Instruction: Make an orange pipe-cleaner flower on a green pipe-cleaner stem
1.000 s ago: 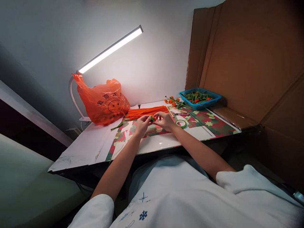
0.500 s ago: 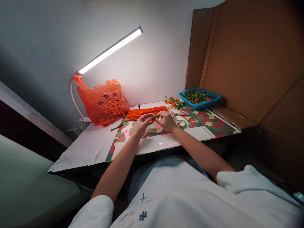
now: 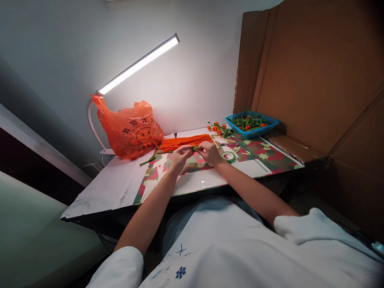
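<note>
Between my two hands, over the middle of the table, is a small green fuzzy piece (image 3: 195,148) that looks like bent pipe cleaner. My left hand (image 3: 181,157) pinches its left side, thumb and fingers together. On its right side, the fingertips of my right hand (image 3: 209,153) close on it too. Much of the piece is hidden behind the fingers. Just beyond the hands lies a bundle of orange pipe cleaners (image 3: 183,142). To the right of my right hand sits a roll of green tape (image 3: 229,157).
An orange plastic bag (image 3: 130,130) stands at the back left beneath a lit lamp (image 3: 139,64). Green pipe-cleaner pieces (image 3: 147,160) lie left of the hands. Orange flowers (image 3: 216,128), a pink-handled tool (image 3: 229,144) and a blue basket (image 3: 255,134) are at the right, near cardboard (image 3: 300,80).
The fingers of both hands have shifted slightly around the green piece, and less of it shows between them. Everything else on the table stays where it was.
</note>
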A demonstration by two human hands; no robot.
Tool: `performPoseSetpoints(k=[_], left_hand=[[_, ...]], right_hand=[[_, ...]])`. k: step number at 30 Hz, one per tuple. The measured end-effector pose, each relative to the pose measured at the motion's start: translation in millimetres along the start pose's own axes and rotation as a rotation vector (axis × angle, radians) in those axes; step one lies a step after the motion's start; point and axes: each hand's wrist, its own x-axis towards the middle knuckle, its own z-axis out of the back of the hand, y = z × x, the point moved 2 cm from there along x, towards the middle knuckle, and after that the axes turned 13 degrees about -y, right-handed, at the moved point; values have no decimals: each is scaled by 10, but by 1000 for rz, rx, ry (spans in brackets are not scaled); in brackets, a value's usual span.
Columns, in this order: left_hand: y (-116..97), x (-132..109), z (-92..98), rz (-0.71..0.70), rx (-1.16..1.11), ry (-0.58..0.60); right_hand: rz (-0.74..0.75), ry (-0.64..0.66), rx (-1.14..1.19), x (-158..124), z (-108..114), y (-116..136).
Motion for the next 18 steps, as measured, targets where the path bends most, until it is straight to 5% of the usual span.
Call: performPoseSetpoints(k=[13,18], left_hand=[[-61,-34,-28,32,-39,-33],[-81,-40,-5,-59,153,-66]], right_hand=[[-2,-1,-42,6,-5,24],[-33,-29,-21,3,-23,12]])
